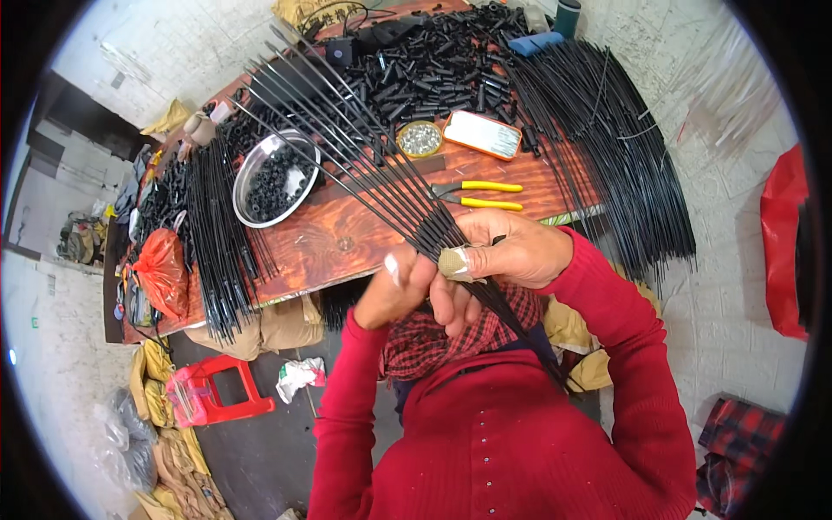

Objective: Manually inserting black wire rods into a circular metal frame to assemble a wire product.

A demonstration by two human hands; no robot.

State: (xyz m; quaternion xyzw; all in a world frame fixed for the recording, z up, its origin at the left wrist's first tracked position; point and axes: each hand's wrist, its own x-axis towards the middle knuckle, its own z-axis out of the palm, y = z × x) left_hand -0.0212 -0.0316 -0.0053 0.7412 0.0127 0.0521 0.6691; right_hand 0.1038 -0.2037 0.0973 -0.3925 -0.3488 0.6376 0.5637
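A bundle of thin black rods (442,230) slants across in front of my chest, its upper ends fanned apart over the table. My right hand (520,250) is closed around the bundle at its narrow part, the thumb pressing on top. A tan wrap covers that thumb. My left hand (399,290) is closed at the bundle's left side, fingers curled beneath the rods; white tape shows on its thumb. Below my hands the rods run down to the right along my red sleeve. Beyond my hands, pliers with yellow handles (491,185) lie on the wooden table (334,230).
Black cylindrical parts (433,74) are heaped at the back. A metal bowl (245,178) holds small black rings. Near it stand a dish of small silvery pieces (420,139) and an orange-rimmed tray (483,135). Rod bundles (620,147) hang over the right edge. A red stool (221,394) stands lower left.
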